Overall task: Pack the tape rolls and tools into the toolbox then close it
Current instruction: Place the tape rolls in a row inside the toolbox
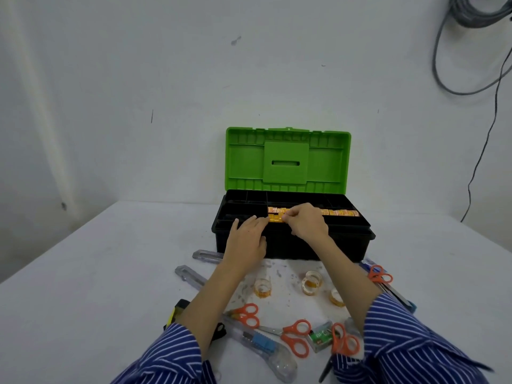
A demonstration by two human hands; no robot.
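While the right hand (306, 221) pinches a tape roll (277, 218) with curled fingertips at the front of the tray, the left hand (247, 239) lies with straight fingers on the toolbox (293, 245) front rim, just beside that roll, holding nothing. A row of orange-labelled tape rolls (338, 212) already fills the tray compartment to the right (packing well started, nowhere near done). The green lid (288, 159) stands open against the wall.

Left on the table (83, 273): three loose tape rolls (312, 282) just before the box, four orange-handled scissors (296, 338), a clear utility knife (263, 345) near the sleeves, two clear cutters (191, 275) at left, and a small green-labelled box (321, 336). A yellow-black tool by the left forearm is mostly hidden. So the tape is partly in, tools not started as far as visible, lid not yet closed.
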